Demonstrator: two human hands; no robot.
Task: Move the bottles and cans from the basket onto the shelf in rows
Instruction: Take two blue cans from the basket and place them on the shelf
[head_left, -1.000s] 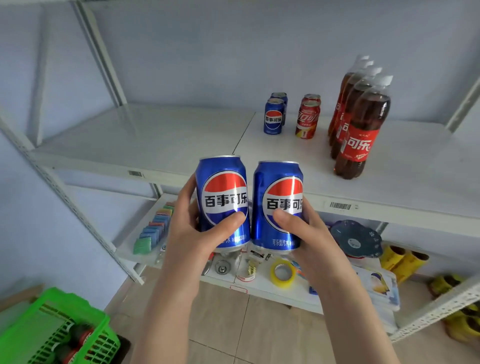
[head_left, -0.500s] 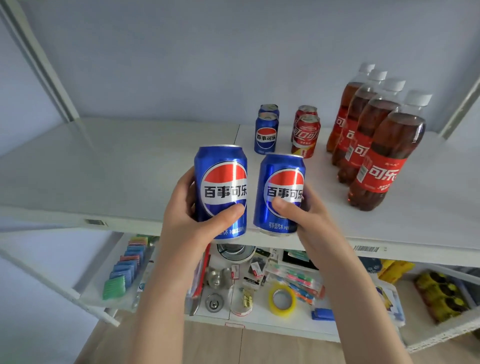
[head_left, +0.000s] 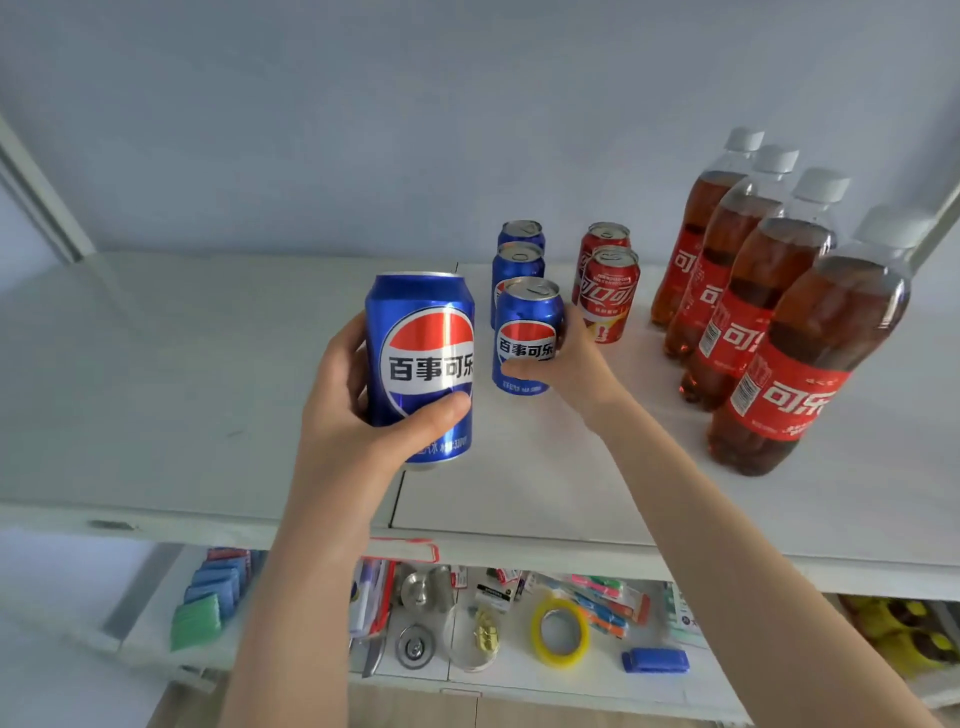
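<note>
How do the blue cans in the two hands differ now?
Left can, in the left hand, is held above the shelf front, outside any row; right can, in the right hand, lines up before two shelved blue cans. Right can's top shows; left can's doesn't. Both upright, same label.

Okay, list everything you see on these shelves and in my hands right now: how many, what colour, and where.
Pepsi cans: four, blue; two standing one behind the other at the back of the top shelf, one in each hand.
Cola cans: two, red; one behind the other, right of the blue ones.
Cola bottles: four, dark drink, red labels, white caps; a row at the shelf's right.
Top shelf: one, white; bears the cans and bottles.
Tape roll: one, yellow; lower shelf.
Flat packs: several, blue and green; lower shelf, left end.
Metal fittings: a few, silver; lower shelf, middle.
Left hand: grips a blue can over the shelf's front.
Right hand: grips a blue can just in front of the two standing ones.
</note>
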